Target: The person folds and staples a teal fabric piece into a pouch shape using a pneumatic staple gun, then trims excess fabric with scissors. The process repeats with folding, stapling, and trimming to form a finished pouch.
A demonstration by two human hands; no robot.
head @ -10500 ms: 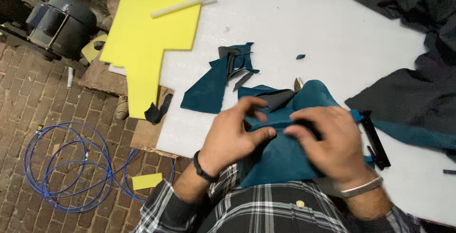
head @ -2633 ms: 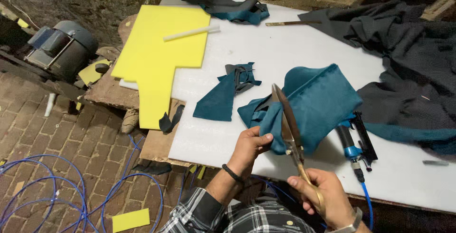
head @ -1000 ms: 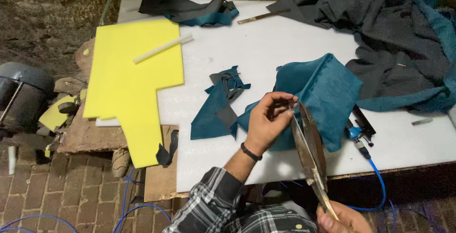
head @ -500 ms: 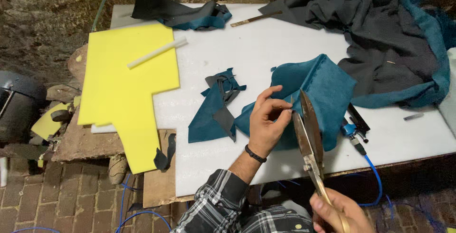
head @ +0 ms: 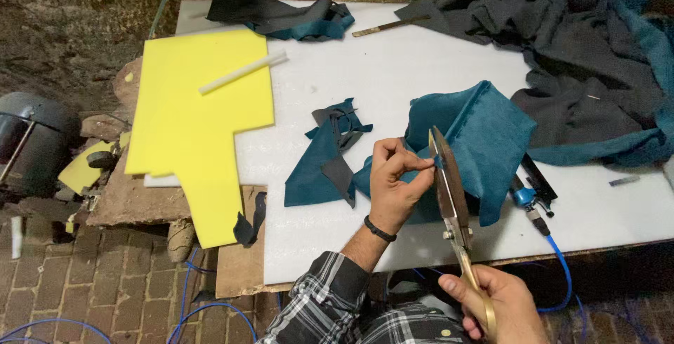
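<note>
Right hand (head: 502,302), nearest the camera at the bottom edge, is closing fully around the brass-coloured handles of the large scissors (head: 449,189); the blades are pointing away and sitting almost together, with a small bit of teal cloth between them near the tip. Left hand (head: 394,184), wearing a dark wristband and a plaid sleeve, is pinching an edge of the teal fabric piece (head: 484,133) between thumb and fingertips, right against the blade, the other fingers curling loosely. That folded fabric is lying on the white table (head: 393,70), right of centre, with its near edge lifting toward the scissors.

Just left of the hand, teal and grey offcuts (head: 330,154) are lying in a small heap. A blue-handled tool (head: 528,200) with a blue hose is resting just right of the fabric. Farther left, a yellow foam sheet (head: 196,119) is overhanging the table edge, carrying a white stick (head: 242,72). At the far right, a dark grey cloth pile (head: 583,56) is spreading across the corner; at the far edge, another dark bundle (head: 281,17) is lying.
</note>
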